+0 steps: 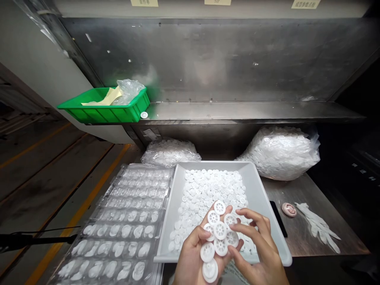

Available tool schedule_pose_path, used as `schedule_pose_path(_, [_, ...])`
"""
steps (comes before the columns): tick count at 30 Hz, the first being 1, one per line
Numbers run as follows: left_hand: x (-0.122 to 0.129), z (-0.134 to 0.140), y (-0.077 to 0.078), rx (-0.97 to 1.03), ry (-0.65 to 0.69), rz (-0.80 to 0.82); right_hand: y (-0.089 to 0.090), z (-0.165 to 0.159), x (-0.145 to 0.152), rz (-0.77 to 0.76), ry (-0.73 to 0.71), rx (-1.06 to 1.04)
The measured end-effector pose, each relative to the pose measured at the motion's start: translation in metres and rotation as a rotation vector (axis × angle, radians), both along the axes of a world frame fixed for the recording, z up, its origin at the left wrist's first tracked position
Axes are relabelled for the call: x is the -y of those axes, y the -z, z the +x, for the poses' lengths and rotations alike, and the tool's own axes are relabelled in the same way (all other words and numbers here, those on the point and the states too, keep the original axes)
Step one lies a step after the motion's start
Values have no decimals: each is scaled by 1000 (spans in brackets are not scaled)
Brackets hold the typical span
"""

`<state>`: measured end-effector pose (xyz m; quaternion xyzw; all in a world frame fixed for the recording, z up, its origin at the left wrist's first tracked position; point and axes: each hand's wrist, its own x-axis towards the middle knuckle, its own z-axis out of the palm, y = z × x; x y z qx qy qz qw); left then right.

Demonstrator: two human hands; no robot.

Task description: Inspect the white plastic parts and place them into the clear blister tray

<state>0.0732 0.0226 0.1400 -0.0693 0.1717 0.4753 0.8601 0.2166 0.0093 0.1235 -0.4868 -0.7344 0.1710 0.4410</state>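
Note:
Several small round white plastic wheels (220,230) with spoked centres lie in a loose cluster on my left hand (190,253). Its palm is turned up and its thumb rests over the edge of the cluster. My right hand (261,249) reaches in from the right, with thumb and index finger at the edges of one spoked wheel (232,238) on the cluster's right side. Both hands are above the near part of a light grey tray (258,198), which holds a thick layer of similar white wheels (212,186). My fingers partly cover some wheels.
Clear blister trays (118,225) with white parts in their pockets stand left of the grey tray. Behind are two filled plastic bags (170,152). A green bin (103,113) sits on the metal shelf (237,111). To the right lie a dark flat object (278,219), a pink round item (289,209) and white gloves (317,225).

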Motion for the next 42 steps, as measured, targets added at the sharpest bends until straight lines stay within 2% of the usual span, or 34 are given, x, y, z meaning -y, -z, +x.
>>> schedule_pose_path(3, [-1, -1, 0, 11, -7, -14, -2, 0, 4, 95, -69, 23])
schedule_pose_path(7, [-2, -1, -4, 22, 28, -75, -5, -7, 9, 115, -107, -26])
schedule_pose_path(16, [-1, -1, -5, 0, 49, -136, -3, -14, 10, 156, -74, -51])
schedule_pose_path(19, [-1, 0, -3, 5, 74, -103, -5, -16, 12, 177, -68, -49])
schedule_pose_path(22, [-2, 0, -1, 5, 80, -67, -9, -15, 12, 194, -78, -15])
schedule_pose_path(27, [-4, 0, -1, 20, 89, -78, -17, -6, 9, 253, -196, 119])
schedule_pose_path(34, [-4, -1, -7, -1, 57, -105, -13, -2, 6, 283, -266, 205])
schedule_pose_path(38, [-4, 1, -7, -47, 30, -76, -11, -10, 7, 280, -193, 225])
schedule_pose_path(40, [-1, 3, -7, -100, -28, -51, -11, -14, 7, 266, -135, 227])
schedule_pose_path(42, [1, 5, -9, -163, -103, -34, -11, -15, 6, 283, -136, 255])
